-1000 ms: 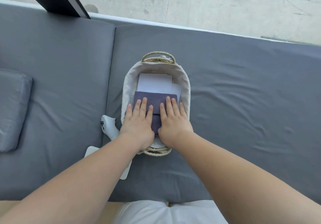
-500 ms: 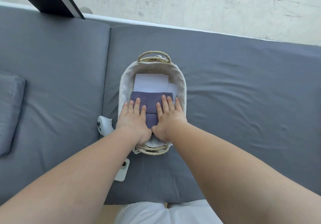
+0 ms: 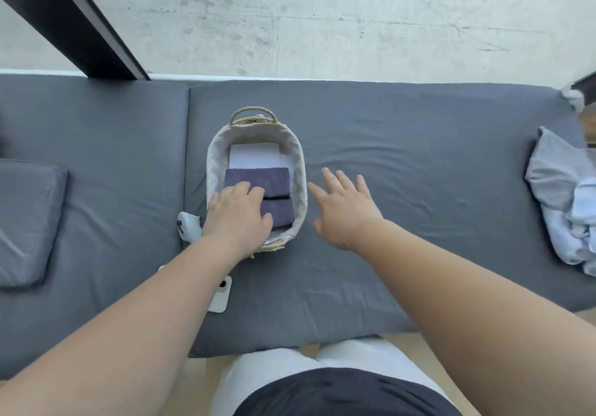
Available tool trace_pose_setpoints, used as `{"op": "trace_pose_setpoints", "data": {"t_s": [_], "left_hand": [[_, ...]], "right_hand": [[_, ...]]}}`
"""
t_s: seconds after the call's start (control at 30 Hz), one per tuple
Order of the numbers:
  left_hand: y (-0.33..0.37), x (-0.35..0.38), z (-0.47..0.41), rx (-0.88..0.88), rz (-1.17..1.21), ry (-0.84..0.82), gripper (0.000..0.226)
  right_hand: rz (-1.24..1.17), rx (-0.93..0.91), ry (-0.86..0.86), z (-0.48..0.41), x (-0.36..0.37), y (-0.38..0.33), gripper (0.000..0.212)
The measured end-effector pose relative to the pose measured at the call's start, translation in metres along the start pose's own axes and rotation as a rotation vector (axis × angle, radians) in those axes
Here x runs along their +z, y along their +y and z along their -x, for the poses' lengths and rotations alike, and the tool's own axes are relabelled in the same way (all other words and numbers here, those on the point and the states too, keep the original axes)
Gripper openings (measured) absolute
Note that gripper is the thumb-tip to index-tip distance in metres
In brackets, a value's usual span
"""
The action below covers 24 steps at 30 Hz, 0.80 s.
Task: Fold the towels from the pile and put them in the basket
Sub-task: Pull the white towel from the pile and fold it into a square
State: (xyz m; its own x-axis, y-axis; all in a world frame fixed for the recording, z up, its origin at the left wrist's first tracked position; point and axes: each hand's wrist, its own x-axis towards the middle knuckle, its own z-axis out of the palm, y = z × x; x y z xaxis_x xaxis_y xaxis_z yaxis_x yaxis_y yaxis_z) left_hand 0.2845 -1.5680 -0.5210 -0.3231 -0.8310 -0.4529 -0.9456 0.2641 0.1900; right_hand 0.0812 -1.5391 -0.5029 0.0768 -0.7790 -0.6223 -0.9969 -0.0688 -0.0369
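Note:
A woven basket with a pale liner stands on the grey cushion in the middle. Inside lie a folded white towel at the far end and two folded dark purple towels nearer me. My left hand rests flat on the purple towels at the basket's near left. My right hand hovers with spread fingers over the cushion just right of the basket, holding nothing. A pile of unfolded pale grey and light blue towels lies at the far right edge.
A white controller lies on the cushion left of the basket, a small white device nearer me. A grey pillow sits far left. A dark beam crosses the upper left over concrete floor.
My right hand has lifted off the purple towels and moved right, out of the basket. My left hand stays on the towels. The view has swung so the towel pile shows at right.

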Motion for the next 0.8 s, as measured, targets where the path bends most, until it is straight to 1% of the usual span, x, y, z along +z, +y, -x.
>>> {"op": "trace_pose_setpoints", "data": {"t_s": [0.17, 0.3, 0.43, 0.53, 0.67, 0.8], "left_hand": [[0.062, -0.021, 0.014, 0.066, 0.026, 0.072, 0.043], [0.142, -0.027, 0.013, 0.139, 0.022, 0.059, 0.058], [0.240, -0.013, -0.001, 0.172, 0.073, 0.032, 0.062], [0.325, 0.010, -0.015, 0.160, 0.052, 0.005, 0.061], [0.444, 0.040, -0.027, 0.142, 0.053, -0.060, 0.060], [0.540, 0.048, -0.027, 0.157, 0.118, -0.142, 0.057]], "right_hand": [[-0.063, 0.107, 0.067, 0.061, -0.002, 0.061, 0.068], [-0.158, 0.199, 0.100, 0.106, 0.013, 0.136, 0.064], [-0.213, 0.280, 0.107, 0.136, 0.044, 0.234, 0.064], [-0.242, 0.295, 0.107, 0.150, 0.074, 0.320, 0.063], [-0.243, 0.295, 0.072, 0.178, 0.107, 0.430, 0.063], [-0.303, 0.358, 0.043, 0.212, 0.125, 0.522, 0.065]]}}
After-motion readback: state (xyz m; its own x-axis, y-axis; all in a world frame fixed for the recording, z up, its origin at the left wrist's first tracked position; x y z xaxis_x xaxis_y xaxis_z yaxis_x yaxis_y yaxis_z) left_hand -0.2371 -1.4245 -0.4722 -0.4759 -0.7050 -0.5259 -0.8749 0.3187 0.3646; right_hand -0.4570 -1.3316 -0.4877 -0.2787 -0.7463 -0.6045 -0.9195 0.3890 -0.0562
